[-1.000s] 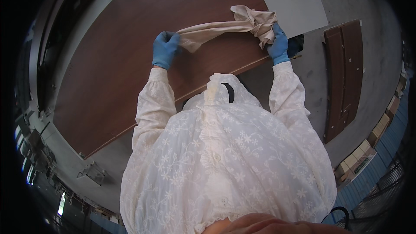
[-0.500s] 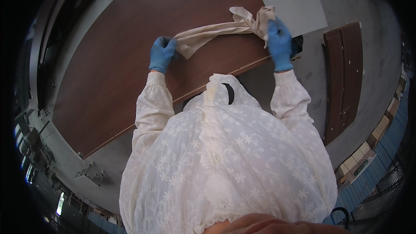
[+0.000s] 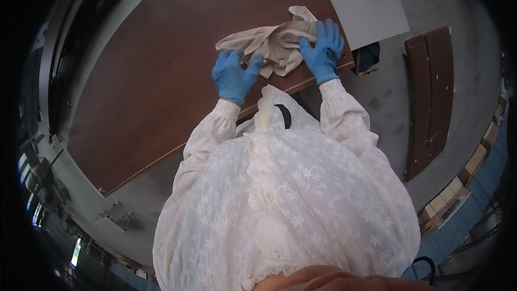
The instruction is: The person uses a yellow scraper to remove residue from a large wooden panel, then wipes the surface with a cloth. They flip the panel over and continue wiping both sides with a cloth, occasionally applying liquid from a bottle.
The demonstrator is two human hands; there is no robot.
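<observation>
A crumpled beige cloth [image 3: 274, 43] lies bunched near the front right corner of a reddish-brown wooden panel [image 3: 161, 75]. My left hand [image 3: 234, 74], in a blue glove, rests at the cloth's left end with thumb and fingers apart. At the right end my right hand [image 3: 324, 48], gloved the same way, lies with its fingers spread against the cloth's edge. Neither hand has its fingers wrapped round the cloth. Some of the left fingertips are hidden at the cloth's border.
A pale board or tabletop [image 3: 366, 5] shows beyond the panel's right edge. Below the corner hangs something dark [image 3: 367, 58]. Another brown panel [image 3: 431, 102] lies on the grey floor to the right. Stacked boxes [image 3: 447, 196] stand farther right.
The cloth has gone from stretched long between my hands to a folded bunch on the panel. My hands have come closer together, and their fingers have loosened from its ends.
</observation>
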